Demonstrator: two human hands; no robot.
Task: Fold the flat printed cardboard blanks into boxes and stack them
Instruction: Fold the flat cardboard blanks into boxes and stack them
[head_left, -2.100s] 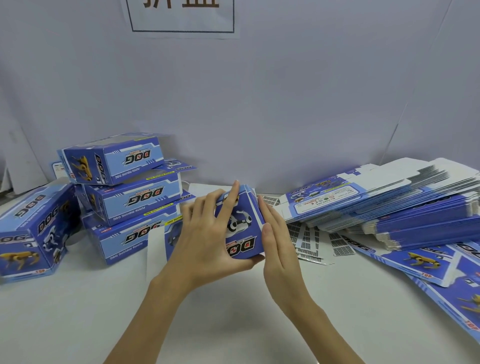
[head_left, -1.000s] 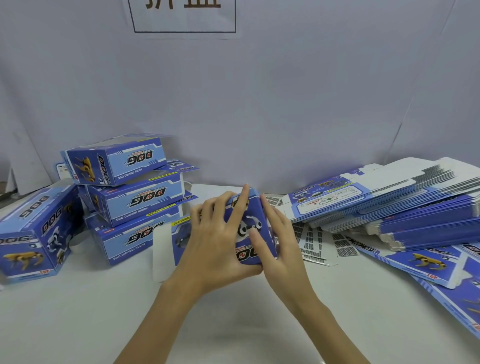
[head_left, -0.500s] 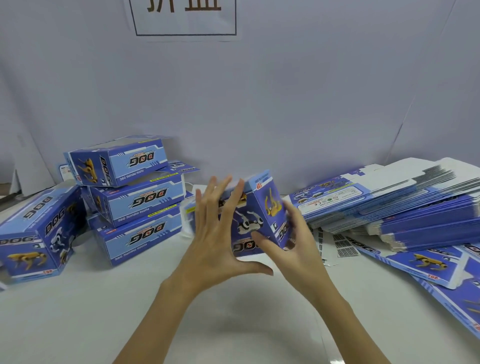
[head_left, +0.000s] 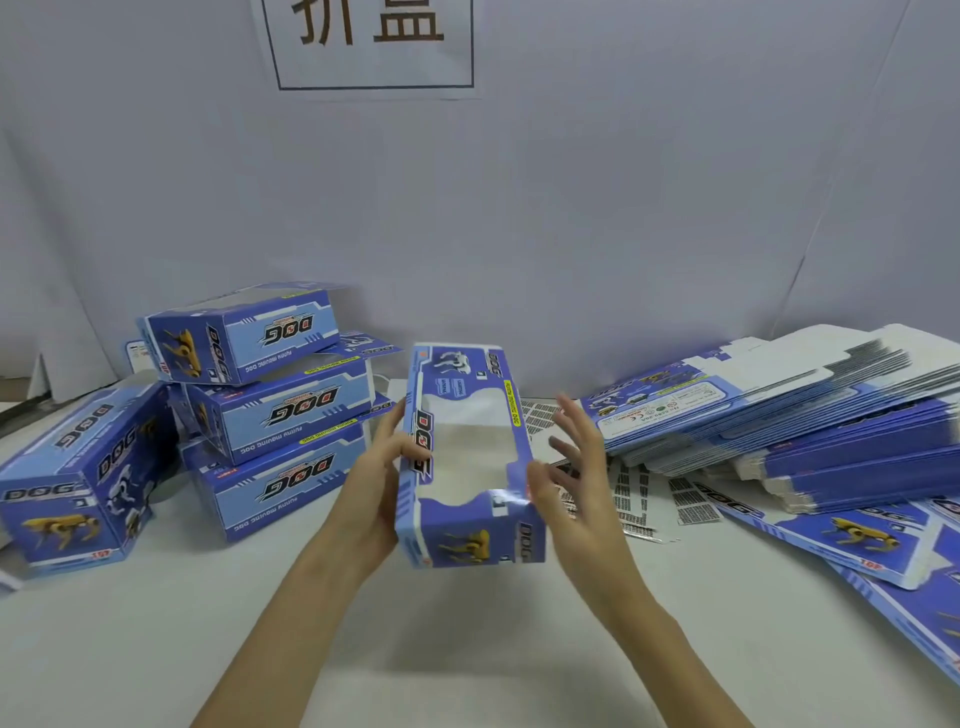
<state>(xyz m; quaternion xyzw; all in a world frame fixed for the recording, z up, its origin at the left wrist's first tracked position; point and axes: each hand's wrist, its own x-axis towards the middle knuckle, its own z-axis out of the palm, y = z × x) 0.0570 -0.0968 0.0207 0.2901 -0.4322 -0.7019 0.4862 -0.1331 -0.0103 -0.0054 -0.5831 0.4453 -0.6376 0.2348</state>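
**Desk:** What is in the picture?

**Photographer:** A person at a white bench holds a folded blue window box printed "DOG" up between both hands, above the bench. Its cut-out window faces the camera and its long axis runs away from the person, near end lowest.

**Desk:** And the grip?

**Photographer:** The left hand grips the box's left long edge, thumb curled over the front. The right hand is spread wide, fingers straight, at the box's right side; whether its palm touches the card I cannot tell.

**Desk:** Where does the box go?

**Photographer:** Most likely to the stack of finished boxes, three high, which lies left of the held box and beyond it, long sides to the camera. The left hand is nearer to it. By my reading, the held box must turn about a quarter to lie along the stack. One more finished box sits farther left.

**Desk:** What remains?

**Photographer:** A thick pile of flat blanks right of the held box, with loose barcode sheets between.
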